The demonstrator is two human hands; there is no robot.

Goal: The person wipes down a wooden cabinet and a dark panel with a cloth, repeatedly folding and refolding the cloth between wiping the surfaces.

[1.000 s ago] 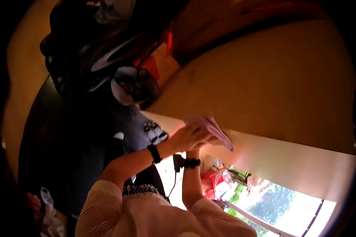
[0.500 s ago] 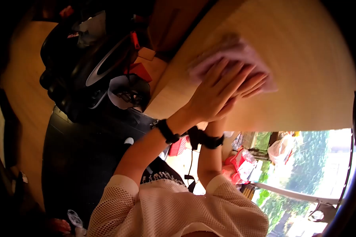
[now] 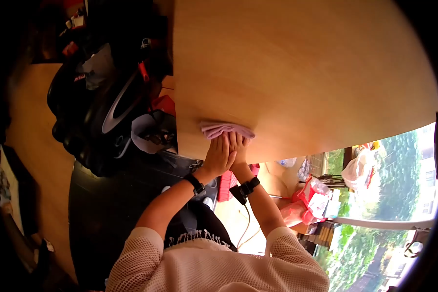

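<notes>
A folded pinkish-purple cloth (image 3: 227, 129) lies bunched on the light wooden tabletop (image 3: 297, 73), near its lower left edge. My left hand (image 3: 218, 158) rests against and partly over the right one, fingers straight and tips on the cloth's near edge. Beside it, my right hand (image 3: 238, 146) presses flat on the same cloth with outstretched fingers; part of it is hidden by the left. Both wrists wear black bands.
A black chair (image 3: 97, 102) and a grey container (image 3: 151, 134) with dark items stand left of the table. At right, a red bag (image 3: 309, 199) and a white plastic bag (image 3: 359, 168) sit by the window. A cable hangs below my right wrist.
Both hands have drawn the cloth back toward my body and leftward, from farther out on the tabletop to near its edge. The view has turned, showing more of the tabletop.
</notes>
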